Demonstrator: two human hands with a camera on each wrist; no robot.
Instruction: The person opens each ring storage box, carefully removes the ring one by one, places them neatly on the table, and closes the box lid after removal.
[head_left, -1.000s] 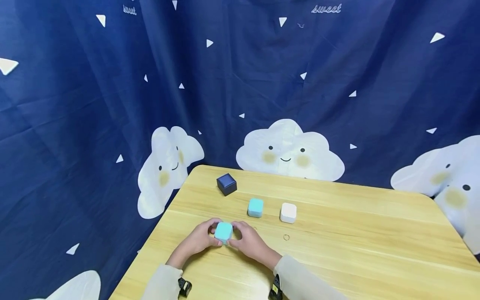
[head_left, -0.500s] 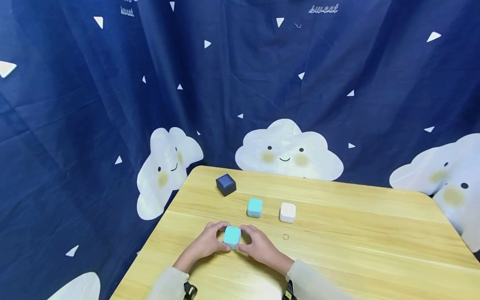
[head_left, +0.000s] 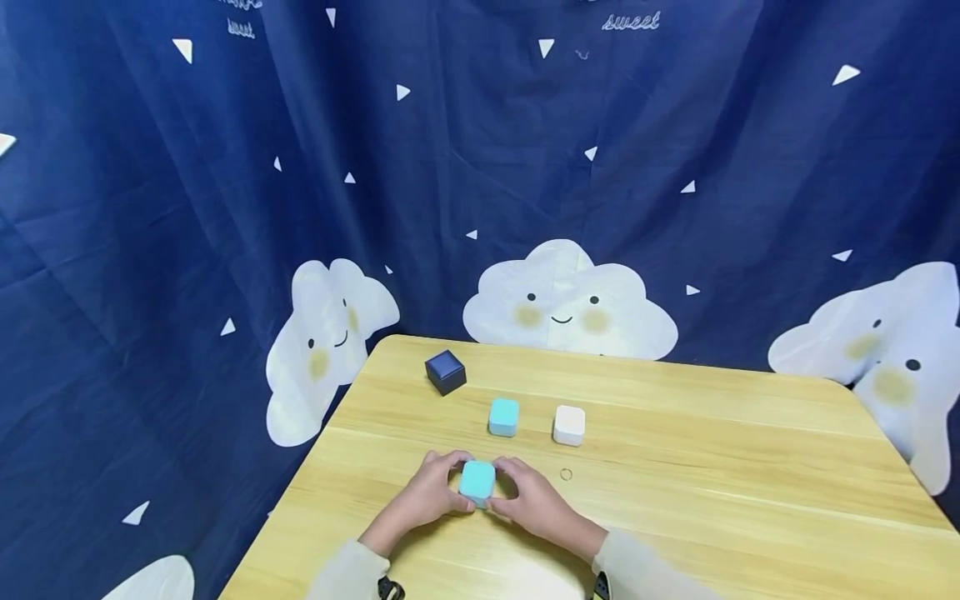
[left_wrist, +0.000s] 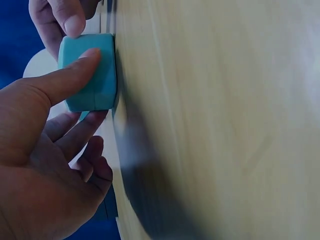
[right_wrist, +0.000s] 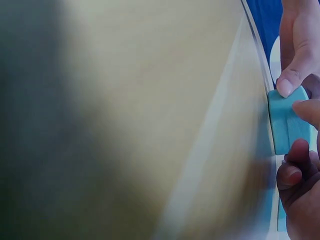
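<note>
Between both hands is a small turquoise box [head_left: 477, 481] with rounded corners, seemingly standing on the wooden table. My left hand [head_left: 429, 493] grips it from the left, with the thumb [left_wrist: 75, 75] on its near side and fingers behind. From the right, my right hand [head_left: 536, 502] pinches the same box between thumb and fingers. The left wrist view shows the box [left_wrist: 92, 92] low against the tabletop, and the right wrist view shows its side [right_wrist: 282, 120] with a fingertip of each hand on it. A thin ring [head_left: 566, 474] lies to the right of my right hand.
Beyond the hands stand a second turquoise box [head_left: 503, 417] and a white box [head_left: 569, 426]. A dark blue box [head_left: 446, 372] is farther back, near the far left corner of the table [head_left: 712, 450]. A blue curtain with clouds [head_left: 570, 300] hangs behind.
Both hands have moved right and slightly nearer with the turquoise box between them. The head view has turned a little. The other boxes and the ring stay in place.
</note>
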